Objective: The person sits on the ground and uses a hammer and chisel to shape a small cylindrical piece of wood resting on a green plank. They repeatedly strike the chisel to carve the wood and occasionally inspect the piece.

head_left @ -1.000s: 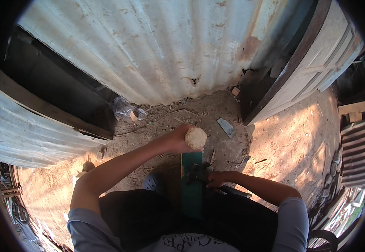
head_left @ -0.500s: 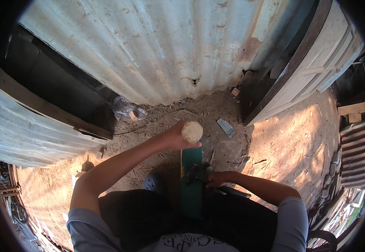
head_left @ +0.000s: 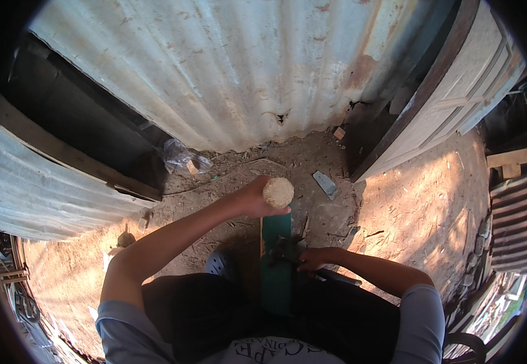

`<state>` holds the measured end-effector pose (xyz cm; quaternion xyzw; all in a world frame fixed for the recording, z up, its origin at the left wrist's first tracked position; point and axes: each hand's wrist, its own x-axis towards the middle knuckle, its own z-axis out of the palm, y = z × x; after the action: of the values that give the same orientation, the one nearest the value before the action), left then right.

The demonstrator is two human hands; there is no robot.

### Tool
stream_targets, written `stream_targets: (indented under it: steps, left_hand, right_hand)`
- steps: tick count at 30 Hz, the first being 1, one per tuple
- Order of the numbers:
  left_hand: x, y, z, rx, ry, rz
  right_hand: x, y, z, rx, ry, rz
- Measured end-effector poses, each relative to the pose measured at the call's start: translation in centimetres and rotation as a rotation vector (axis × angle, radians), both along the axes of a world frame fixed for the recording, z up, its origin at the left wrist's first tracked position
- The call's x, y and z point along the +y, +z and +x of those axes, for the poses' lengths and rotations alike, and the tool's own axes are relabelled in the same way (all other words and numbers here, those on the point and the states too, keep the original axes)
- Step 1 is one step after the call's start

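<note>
The left hand (head_left: pixel 256 199) is raised out in front of the body, its grip clenched around a pale, rough, rounded lump (head_left: pixel 278 192) that looks fibrous and dry, like a husked coconut or a ball of coarse wood; what it really is cannot be told. The lump sits at the far end of the fingers, directly above the far tip of a green plank (head_left: pixel 276 261), whose long axis runs straight away from the person, from the lap out toward the corrugated metal wall (head_left: pixel 227 73). So the lump lies in line with the plank and just beyond its end, with the left hand the one that carries it. The right hand (head_left: pixel 315 258) is lower and nearer the body, resting at the right edge of the plank on a dark metal tool (head_left: pixel 283 250) fixed or lying there; its fingers curl over the tool, but whether the grip is truly closed on it cannot be told. A dark rod (head_left: pixel 336 278) extends from under that hand to the right. The plank is flat, painted and smooth; the ground (head_left: pixel 409 206) is dusty earth strewn with chips and shavings.
</note>
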<state>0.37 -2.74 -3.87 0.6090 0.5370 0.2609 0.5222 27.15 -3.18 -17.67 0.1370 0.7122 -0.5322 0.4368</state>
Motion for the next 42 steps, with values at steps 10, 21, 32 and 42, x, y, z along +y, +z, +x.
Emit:
stream_targets:
  steps: [10, 21, 32, 42]
  left_hand:
    - [-0.8, -2.6, 0.2, 0.012, -0.025, 0.109]
    - [-1.2, -2.7, 0.2, -0.002, 0.015, 0.064]
    - [-1.3, -6.6, -0.2, 0.100, 0.065, 0.096]
    - [-1.1, -5.6, -0.5, 0.062, 0.012, -0.007]
  right_hand:
    - [-0.1, 0.8, -0.3, 0.046, 0.030, 0.062]
    - [-0.3, -0.1, -0.1, 0.028, 0.044, 0.117]
    - [-0.1, 0.3, -0.2, 0.013, 0.052, 0.061]
    - [-0.2, 1.1, -0.4, 0.027, 0.023, 0.079]
